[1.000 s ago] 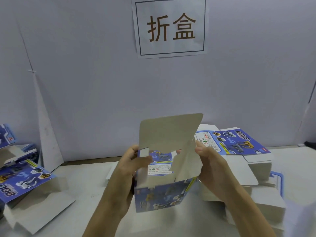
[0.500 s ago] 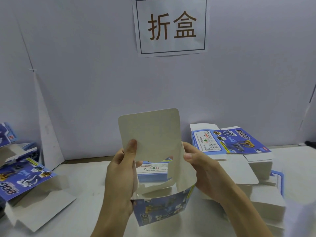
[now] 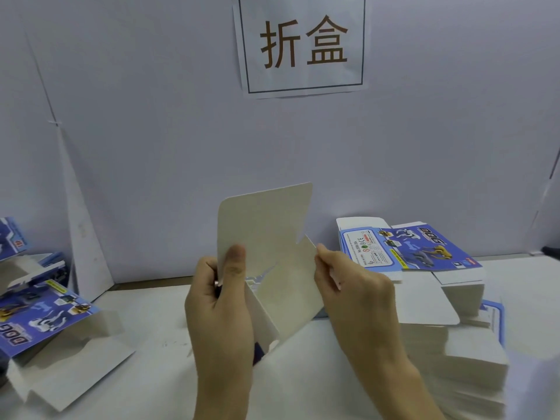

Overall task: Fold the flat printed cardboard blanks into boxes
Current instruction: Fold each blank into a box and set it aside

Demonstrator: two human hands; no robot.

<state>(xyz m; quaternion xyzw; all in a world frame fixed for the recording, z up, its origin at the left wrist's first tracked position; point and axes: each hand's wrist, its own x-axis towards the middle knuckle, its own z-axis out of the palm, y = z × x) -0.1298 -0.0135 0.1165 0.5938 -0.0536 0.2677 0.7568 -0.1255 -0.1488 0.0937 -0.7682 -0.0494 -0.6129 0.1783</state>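
I hold a half-folded cardboard box [image 3: 272,262] upright in the middle of the view, above the white table [image 3: 157,313]. Its plain grey inner side faces me, with a tall flap standing up and a side flap angled to the right. My left hand [image 3: 221,313] grips the left edge, thumb pressed flat on the tall flap. My right hand [image 3: 354,301] pinches the right flap's edge. Only a sliver of the blue print shows at the bottom.
A thick stack of flat blue printed blanks [image 3: 418,253] lies at the right, reaching toward the front edge. Folded boxes with open flaps [image 3: 45,322] lie at the left. A white wall with a paper sign [image 3: 303,43] stands close behind.
The box has turned so its blue printed face dropped out of sight and the grey inside faces me. My left thumb slid up the tall flap; my right hand moved to the side flap's edge.
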